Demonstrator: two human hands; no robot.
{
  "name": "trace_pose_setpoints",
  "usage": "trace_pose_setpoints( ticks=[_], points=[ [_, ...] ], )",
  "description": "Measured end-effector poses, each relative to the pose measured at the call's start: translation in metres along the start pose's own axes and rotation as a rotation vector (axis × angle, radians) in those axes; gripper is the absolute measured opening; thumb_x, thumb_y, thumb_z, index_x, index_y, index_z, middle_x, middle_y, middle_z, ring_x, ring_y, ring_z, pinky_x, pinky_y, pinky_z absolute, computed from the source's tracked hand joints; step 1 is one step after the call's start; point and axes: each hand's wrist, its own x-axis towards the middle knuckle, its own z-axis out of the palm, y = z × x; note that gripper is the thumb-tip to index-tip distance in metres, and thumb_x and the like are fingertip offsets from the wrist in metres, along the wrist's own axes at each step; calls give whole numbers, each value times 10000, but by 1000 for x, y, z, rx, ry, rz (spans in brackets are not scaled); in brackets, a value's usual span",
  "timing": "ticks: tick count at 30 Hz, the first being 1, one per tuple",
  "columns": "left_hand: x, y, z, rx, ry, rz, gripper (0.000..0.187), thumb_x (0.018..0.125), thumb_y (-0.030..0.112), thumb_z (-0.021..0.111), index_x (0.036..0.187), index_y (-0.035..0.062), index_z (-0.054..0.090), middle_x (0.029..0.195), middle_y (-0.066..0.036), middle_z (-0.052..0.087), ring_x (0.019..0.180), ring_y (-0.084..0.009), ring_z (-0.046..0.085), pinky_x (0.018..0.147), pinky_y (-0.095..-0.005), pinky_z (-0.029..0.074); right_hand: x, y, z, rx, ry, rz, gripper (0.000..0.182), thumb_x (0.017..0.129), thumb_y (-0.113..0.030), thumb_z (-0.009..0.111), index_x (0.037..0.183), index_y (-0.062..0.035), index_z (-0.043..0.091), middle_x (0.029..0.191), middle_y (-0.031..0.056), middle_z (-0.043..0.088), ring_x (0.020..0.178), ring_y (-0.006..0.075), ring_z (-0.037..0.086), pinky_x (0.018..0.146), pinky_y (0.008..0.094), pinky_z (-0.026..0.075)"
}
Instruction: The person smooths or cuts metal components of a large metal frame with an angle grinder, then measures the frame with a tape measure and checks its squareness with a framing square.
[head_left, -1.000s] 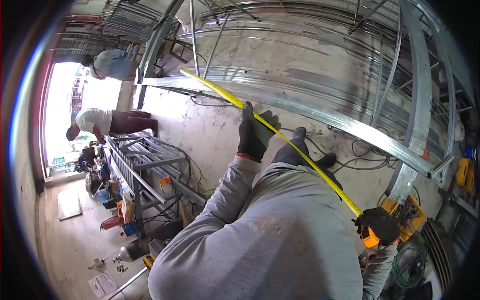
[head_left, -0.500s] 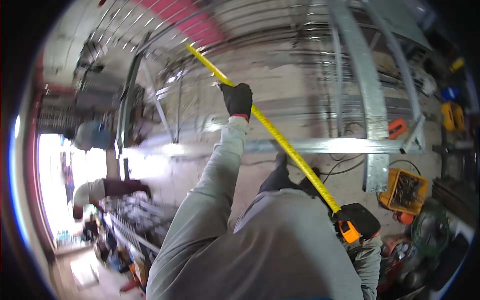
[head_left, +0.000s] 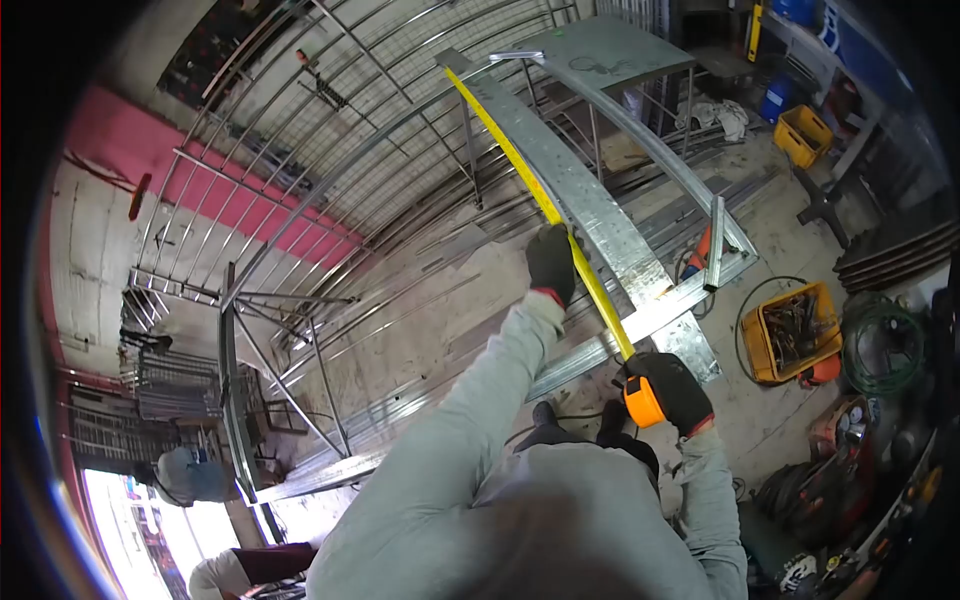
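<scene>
My right hand (head_left: 672, 392), in a black glove, is closed round an orange tape measure (head_left: 642, 401) near the front metal beam. From it the yellow blade (head_left: 515, 158) runs up and to the left, beside a wide flat galvanized steel strip (head_left: 590, 215). Farther along the blade, my left hand (head_left: 551, 264), also gloved in black, is closed on it. The blade's far end lies near the top end of the strip. A long metal beam (head_left: 575, 367) crosses under the strip's near end.
A yellow crate (head_left: 830, 343) of metal pieces and a coiled green hose (head_left: 884, 345) are on the right. Metal bar frames (head_left: 330, 185) rise at the left and back. A grey table (head_left: 610, 52) stands at the back. Two people (head_left: 190, 476) are at the lower left.
The view has turned toward the right. The tape blade has swung from pointing across to the far left to lying along the wide steel strip. Both hands still hold the tape.
</scene>
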Motion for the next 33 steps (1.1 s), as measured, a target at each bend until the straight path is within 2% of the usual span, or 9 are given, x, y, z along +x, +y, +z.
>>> trace_pose_setpoints(
  ticks=[3,5,11,15,16,19,21,29,33],
  points=[
    [109,-34,-29,713,-177,602,201,1025,227,594,1111,50,639,870,-115,664,729,-267,661,676,-445,577,-30,13,-13,178,-4,117,241,817,-83,805,1042,-38,729,965,164,735,844,347,732,753,404,586],
    [110,6,-3,-176,-99,-60,200,1022,205,581,1135,45,619,929,-118,646,809,-279,656,745,-479,578,-54,6,-30,-69,-77,78,264,778,-75,817,1029,-60,736,955,139,745,882,344,731,770,413,580],
    [137,-7,-1,-195,-140,-189,217,1025,186,574,1167,24,598,972,-136,637,858,-309,650,791,-515,579,-107,-4,-33,-274,81,128,289,727,-56,824,1005,-85,753,977,95,765,982,324,720,846,420,566],
    [140,-19,-1,-155,-103,-187,237,1042,207,571,1172,14,616,988,-143,650,877,-311,659,840,-526,588,-120,9,-19,-250,100,210,193,804,-68,785,995,-86,772,981,109,763,953,308,726,816,409,570],
    [143,-20,-4,-175,-116,-208,225,1040,214,578,1142,18,619,971,-133,646,866,-311,654,833,-506,583,-128,13,-12,41,188,401,104,894,-108,748,988,-78,780,973,110,762,925,300,724,784,408,567],
    [165,-32,-23,-244,-199,-212,215,1039,218,579,1119,23,617,960,-121,641,854,-312,648,824,-490,575,-114,0,-12,319,261,673,105,948,-148,724,981,-67,783,963,110,762,888,304,721,763,411,564],
    [166,-29,-24,-245,-207,-240,201,1041,222,575,1106,37,617,949,-114,633,839,-311,638,824,-485,567,-113,5,-9,249,272,560,177,996,-160,669,1003,7,726,876,112,748,702,211,752,679,325,569],
    [147,-27,-31,-71,-168,-294,301,1087,325,559,1206,61,644,1088,-133,697,1017,-320,690,931,-504,596,-120,6,-12,-252,194,294,117,937,-172,736,960,-71,791,937,129,771,865,320,723,767,424,574],
    [133,-15,-39,196,-236,-295,317,1068,350,557,1193,81,668,1020,-98,720,875,-253,723,808,-433,631,-121,2,-7,-62,336,415,114,910,-155,746,967,-75,803,983,136,783,888,325,739,787,421,584]
  ],
)
